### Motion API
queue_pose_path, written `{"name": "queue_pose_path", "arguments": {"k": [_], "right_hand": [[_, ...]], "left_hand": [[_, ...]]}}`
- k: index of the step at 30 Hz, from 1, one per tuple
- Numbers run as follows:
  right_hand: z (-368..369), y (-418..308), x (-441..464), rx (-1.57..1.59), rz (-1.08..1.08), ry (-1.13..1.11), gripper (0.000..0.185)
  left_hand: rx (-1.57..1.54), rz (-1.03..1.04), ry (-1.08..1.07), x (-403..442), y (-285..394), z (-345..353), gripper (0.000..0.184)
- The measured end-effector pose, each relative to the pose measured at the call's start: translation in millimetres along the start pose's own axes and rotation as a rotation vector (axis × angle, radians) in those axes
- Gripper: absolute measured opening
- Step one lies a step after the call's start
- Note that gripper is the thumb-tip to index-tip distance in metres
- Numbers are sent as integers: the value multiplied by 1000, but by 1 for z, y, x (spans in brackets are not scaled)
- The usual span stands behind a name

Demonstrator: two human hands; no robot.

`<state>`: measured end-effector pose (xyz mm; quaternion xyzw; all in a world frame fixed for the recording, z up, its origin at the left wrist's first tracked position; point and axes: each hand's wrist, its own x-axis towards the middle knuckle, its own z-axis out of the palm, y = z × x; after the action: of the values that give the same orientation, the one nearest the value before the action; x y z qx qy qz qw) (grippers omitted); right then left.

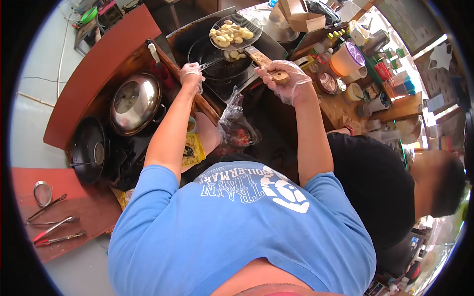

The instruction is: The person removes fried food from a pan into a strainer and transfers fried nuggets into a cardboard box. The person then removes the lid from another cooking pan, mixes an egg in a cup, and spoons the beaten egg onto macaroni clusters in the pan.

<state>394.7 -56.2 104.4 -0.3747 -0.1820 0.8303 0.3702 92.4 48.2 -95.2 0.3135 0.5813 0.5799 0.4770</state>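
Both hands wear clear plastic gloves. My right hand (288,80) is closed around the wooden handle of a round wire mesh strainer (252,27). Pale yellow food pieces (230,34) lie in the strainer, which is above the far side of a dark wok (210,52). In my left hand (191,76), closed, is a metal ladle (213,62) reaching over the wok towards the strainer. A few more pieces (236,55) show at its far end, just below the strainer's rim. The glove hides the ladle's grip.
Left, a lidded pan (136,103) and a black wok (89,150) stand behind a wooden ledge. Tongs (57,229) lie on a red surface. Plastic bag (238,123) and yellow tray (193,149) are near my body. A person in black (373,187) is close on the right, beside a crowded shelf.
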Motion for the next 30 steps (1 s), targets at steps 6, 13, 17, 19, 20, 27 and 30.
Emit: {"name": "queue_pose_path", "arguments": {"k": [6, 13, 17, 19, 20, 27, 30], "right_hand": [[-16, 4, 2, 6, -41, -30, 37], [-15, 3, -12, 38, -22, -33, 30], [-18, 13, -21, -7, -20, -51, 27], [-21, 21, -24, -13, 3, -72, 24], [-20, 26, -26, -7, -2, -81, 23], [-15, 48, -42, 12, 15, -74, 24], [-11, 52, -47, -46, -5, -42, 27]], "left_hand": [[-324, -200, -77, -22, 1, -17, 8], [-479, -337, 76, -22, 4, 11, 21], [-531, -347, 139, -5, -8, 24, 22], [-546, -342, 123, -2, -5, 26, 22], [-553, -341, 108, 1, -6, 26, 23], [-597, -308, 122, 19, -3, 19, 24], [-571, -267, 105, 21, 6, 10, 21]]}}
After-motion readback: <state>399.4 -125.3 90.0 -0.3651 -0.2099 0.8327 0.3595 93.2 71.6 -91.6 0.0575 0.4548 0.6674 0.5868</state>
